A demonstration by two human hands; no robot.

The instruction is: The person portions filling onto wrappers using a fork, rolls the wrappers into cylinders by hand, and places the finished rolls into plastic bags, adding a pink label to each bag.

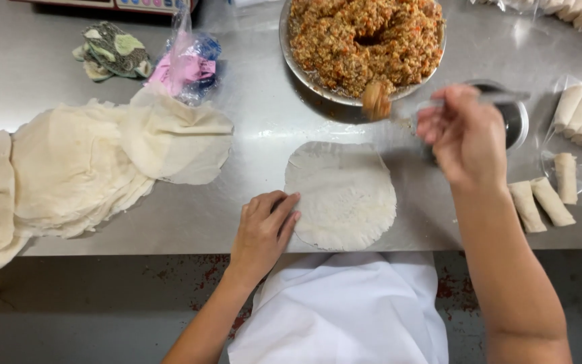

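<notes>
Steel-grey and shiny, the desk [250, 135] is carrying a round, pale wrapper [341, 195] that is lying flat near its front edge. The left hand [263, 229] is resting on the desk with its fingers extended and loose, fingertips touching the wrapper's left rim and grasping nothing. The right hand [463, 135] is hovering above the desk to the right of the wrapper, fingers closed around the handle of a spoon [399, 104]. The spoon's bowl is carrying a lump of brownish filling and is hanging just over the near rim of a metal bowl [291, 57], which is heaped with the same orange-flecked minced filling [365, 37]. A stack of loose wrappers [89, 162] is lying well to the left. Behind it, a patterned cloth [112, 50] and a crumpled plastic bag [190, 64] are sitting near the back. Finished rolls [550, 195] are lying on clear plastic at the right, beside a dark round cup [516, 118] partly hidden by the right hand.
</notes>
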